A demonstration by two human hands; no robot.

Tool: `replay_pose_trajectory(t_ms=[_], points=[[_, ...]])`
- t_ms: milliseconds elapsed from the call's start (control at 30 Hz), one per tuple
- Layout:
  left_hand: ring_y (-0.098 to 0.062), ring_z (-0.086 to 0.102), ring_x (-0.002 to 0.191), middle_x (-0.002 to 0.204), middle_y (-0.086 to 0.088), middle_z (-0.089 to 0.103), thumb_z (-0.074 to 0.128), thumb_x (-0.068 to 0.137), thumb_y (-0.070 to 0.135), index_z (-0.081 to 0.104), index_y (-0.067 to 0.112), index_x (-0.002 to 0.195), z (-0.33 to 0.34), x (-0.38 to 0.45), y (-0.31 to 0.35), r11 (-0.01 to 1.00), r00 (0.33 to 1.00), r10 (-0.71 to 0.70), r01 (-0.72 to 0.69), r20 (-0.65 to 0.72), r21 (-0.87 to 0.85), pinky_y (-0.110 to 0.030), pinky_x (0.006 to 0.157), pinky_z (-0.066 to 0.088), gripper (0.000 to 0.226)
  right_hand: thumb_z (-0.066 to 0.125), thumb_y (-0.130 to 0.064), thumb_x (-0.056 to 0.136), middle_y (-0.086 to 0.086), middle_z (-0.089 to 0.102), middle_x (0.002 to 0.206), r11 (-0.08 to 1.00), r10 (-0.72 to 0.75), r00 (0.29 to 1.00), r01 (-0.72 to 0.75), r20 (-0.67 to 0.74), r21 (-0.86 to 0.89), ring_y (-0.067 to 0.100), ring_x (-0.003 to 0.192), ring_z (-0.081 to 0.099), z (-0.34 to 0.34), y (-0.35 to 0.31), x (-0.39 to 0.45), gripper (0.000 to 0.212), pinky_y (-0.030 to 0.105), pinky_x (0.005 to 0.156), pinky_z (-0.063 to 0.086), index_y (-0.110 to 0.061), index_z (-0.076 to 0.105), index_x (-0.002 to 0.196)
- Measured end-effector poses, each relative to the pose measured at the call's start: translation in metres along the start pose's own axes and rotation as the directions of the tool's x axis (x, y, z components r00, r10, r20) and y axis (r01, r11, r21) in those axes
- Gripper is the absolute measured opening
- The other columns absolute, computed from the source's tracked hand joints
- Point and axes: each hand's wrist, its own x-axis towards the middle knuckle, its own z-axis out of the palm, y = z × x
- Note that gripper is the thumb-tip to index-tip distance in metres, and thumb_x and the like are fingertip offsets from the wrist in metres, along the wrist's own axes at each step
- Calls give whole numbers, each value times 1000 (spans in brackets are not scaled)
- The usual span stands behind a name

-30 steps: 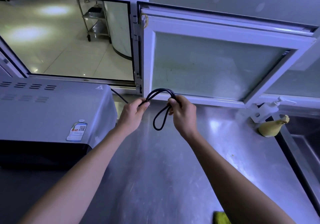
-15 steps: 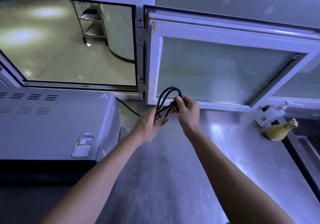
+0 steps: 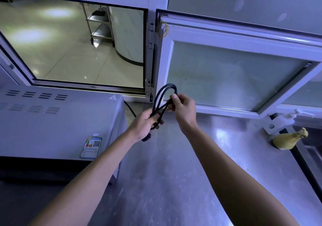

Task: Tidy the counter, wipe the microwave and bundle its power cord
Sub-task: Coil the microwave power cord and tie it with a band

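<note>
Black power cord (image 3: 165,95) looped above steel counter (image 3: 174,173), right of microwave (image 3: 57,126). Left hand (image 3: 144,126) grips loop bottom; right hand (image 3: 183,107) pinches loop side. Yellow cloth bundle (image 3: 287,139) beside sink edge.

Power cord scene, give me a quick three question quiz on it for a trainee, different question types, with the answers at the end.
1. True or false: the power cord lies flat on the counter, untouched.
2. Multiple choice: where does the microwave stand relative to the hands? A) at the person's left B) at the person's right C) behind the window pane
3. Fill in: the left hand grips the lower part of the looped cord, while the right hand pinches it near the ____ of the loop.

Key: 1 false, both hands hold it above the counter; 2 A; 3 top.
</note>
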Motion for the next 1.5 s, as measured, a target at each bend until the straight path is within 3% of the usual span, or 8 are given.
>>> replay_pose_trajectory(t_ms=[200, 400, 567, 833, 1033, 1133, 1267, 1500], points=[[-15, 54, 70, 81, -5, 63, 36, 107, 32, 63, 7, 116, -13, -5, -4, 996, 995, -73, 77, 73, -52, -25, 62, 44, 37, 56, -16, 101, 7, 71, 76, 1000, 16, 999, -15, 50, -23, 12, 60, 65, 10, 3, -1, 24, 32, 66, 59, 2, 68, 89], [-7, 47, 64, 75, 7, 54, 35, 108, 21, 61, 12, 98, -17, -4, -3, 997, 997, -72, 72, -32, 1, -16, 58, 39, 29, 56, -17, 101, 10, 68, 79, 1000, 18, 991, -15, 136, -27, 15, 62, 63, 14, -4, 0, 23, 34, 65, 58, 2, 67, 92], [-11, 46, 64, 76, -2, 52, 36, 108, 21, 58, 10, 90, -27, 6, 11, 998, 996, -20, 15, -85, -64, -20, 60, 39, 30, 60, -25, 99, 4, 69, 80, 983, -106, 982, 126, 154, -130, 17, 67, 69, 11, -32, 13, 23, 44, 69, 63, -5, 71, 99], [-18, 45, 63, 70, -6, 49, 32, 108, 22, 51, 1, 98, -53, 28, 60, 985, 995, 61, -72, -77, -156, -17, 54, 41, 30, 62, -28, 96, -1, 69, 93, 750, -514, 854, 491, 77, -444, 14, 78, 63, 17, -95, 49, 34, 23, 75, 47, -14, 64, 128], [-19, 48, 64, 67, -3, 53, 32, 108, 26, 55, 6, 93, -73, 50, 85, 979, 993, 85, -100, -85, -180, -33, 65, 41, 34, 61, -26, 96, 9, 64, 105, 581, -653, 747, 602, 127, -548, 24, 86, 61, 28, -136, 95, 35, 36, 81, 51, -10, 62, 128], [-21, 49, 66, 68, -3, 54, 32, 108, 26, 55, 6, 91, -77, 55, 95, 980, 992, 85, -100, -94, -170, -33, 68, 43, 35, 56, -27, 99, 15, 62, 101, 483, -670, 719, 611, 184, -627, 33, 94, 57, 34, -148, 114, 28, 39, 81, 47, -6, 66, 115], [-21, 49, 70, 71, -6, 53, 31, 108, 26, 54, 3, 95, -81, 56, 102, 982, 991, 91, -106, -99, -157, -32, 69, 44, 35, 52, -22, 97, 15, 55, 95, 444, -602, 769, 546, 214, -711, 34, 93, 51, 43, -159, 136, 27, 36, 70, 36, -2, 66, 87], [-23, 50, 74, 72, -3, 55, 32, 108, 30, 55, 5, 95, -85, 64, 98, 985, 994, 70, -83, -86, -150, -35, 73, 45, 37, 59, -14, 89, 9, 56, 88, 436, -595, 779, 522, 200, -733, 29, 84, 53, 53, -169, 145, 21, 36, 62, 45, -8, 76, 78]])
